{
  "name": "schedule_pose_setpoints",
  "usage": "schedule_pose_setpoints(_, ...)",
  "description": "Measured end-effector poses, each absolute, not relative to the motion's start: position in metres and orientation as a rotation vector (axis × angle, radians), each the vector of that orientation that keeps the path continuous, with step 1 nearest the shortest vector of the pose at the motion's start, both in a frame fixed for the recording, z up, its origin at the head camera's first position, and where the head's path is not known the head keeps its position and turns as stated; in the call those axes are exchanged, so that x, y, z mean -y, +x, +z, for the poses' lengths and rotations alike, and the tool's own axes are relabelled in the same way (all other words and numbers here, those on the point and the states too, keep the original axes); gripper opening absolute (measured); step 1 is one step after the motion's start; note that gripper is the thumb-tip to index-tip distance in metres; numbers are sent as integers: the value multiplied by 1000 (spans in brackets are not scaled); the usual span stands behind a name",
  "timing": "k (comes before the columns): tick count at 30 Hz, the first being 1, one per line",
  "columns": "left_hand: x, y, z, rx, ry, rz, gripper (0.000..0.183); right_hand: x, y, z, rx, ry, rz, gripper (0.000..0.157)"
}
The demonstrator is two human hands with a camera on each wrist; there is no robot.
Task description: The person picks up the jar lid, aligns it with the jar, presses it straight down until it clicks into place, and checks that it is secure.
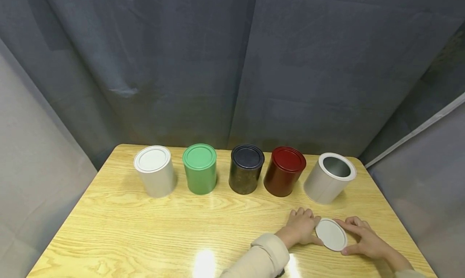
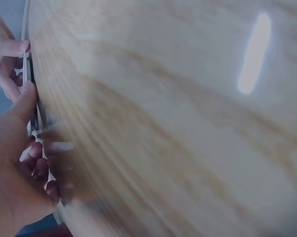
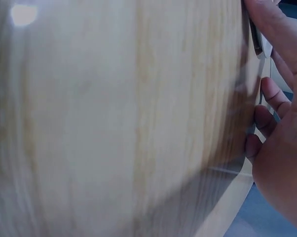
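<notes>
A round white lid (image 1: 331,234) lies nearly level at the front right, between the two hands in the head view. The left hand (image 1: 301,227) holds its left edge with thumb and index finger, the other fingers bent. At the right edge, the right hand (image 1: 365,239) grips it between thumb and fingers. Just behind stands a white can (image 1: 321,187) with an uncovered round opening. In the left wrist view the lid's thin rim (image 2: 26,71) shows edge-on by the left thumb. Whether the lid touches the table cannot be told.
Along the back of the wooden table (image 1: 145,233) stand several lidded cans: a white can (image 1: 158,179), a green can (image 1: 201,177), a black can (image 1: 245,177) and a dark red can (image 1: 282,177). Grey curtains (image 1: 181,68) enclose the back and sides.
</notes>
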State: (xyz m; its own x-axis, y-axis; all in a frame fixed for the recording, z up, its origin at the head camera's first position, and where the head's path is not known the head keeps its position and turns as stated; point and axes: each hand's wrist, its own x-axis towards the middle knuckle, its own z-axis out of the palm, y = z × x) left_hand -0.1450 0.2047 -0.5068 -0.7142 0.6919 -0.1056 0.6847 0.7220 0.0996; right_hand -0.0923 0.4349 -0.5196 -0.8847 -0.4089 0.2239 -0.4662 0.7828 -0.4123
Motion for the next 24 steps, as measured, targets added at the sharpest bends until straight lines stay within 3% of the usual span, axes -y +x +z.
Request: schedule_pose_setpoints(24, -194, -161, -505, -2585, 1193, 405, 70, -433, -94, -505, 2903, 726, 1089, 71)
